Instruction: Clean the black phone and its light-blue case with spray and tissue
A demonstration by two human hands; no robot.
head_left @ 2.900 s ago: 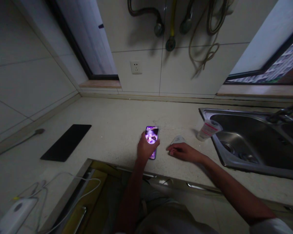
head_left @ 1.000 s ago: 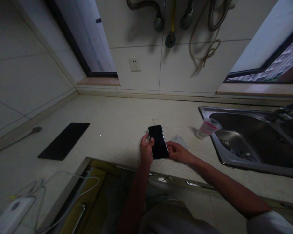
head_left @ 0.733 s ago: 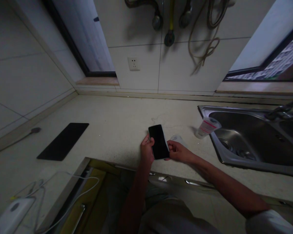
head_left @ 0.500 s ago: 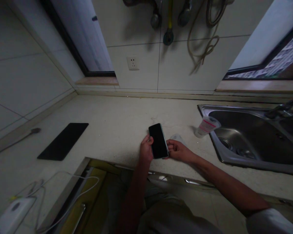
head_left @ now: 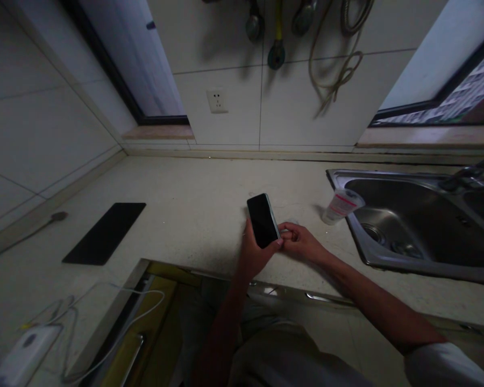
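Observation:
A dark smartphone (head_left: 263,219) with its screen off is held up over the pale countertop (head_left: 193,204), near its front edge. My left hand (head_left: 255,256) grips the phone from below, fingers wrapped around its lower part. My right hand (head_left: 300,242) is beside it on the right, fingers curled and touching the phone's lower right edge. A small white item on the counter is almost hidden behind my right hand.
A white tube with red print (head_left: 341,205) leans at the steel sink (head_left: 411,226) on the right. A black flat slab (head_left: 105,232) lies at left. A white device with cables (head_left: 24,352) sits bottom left. A wall socket (head_left: 216,100) and hoses hang behind.
The phone's lit screen went dark. Both hands came together on it, and it has been lifted and tilted up off the counter, with my left hand shifting underneath.

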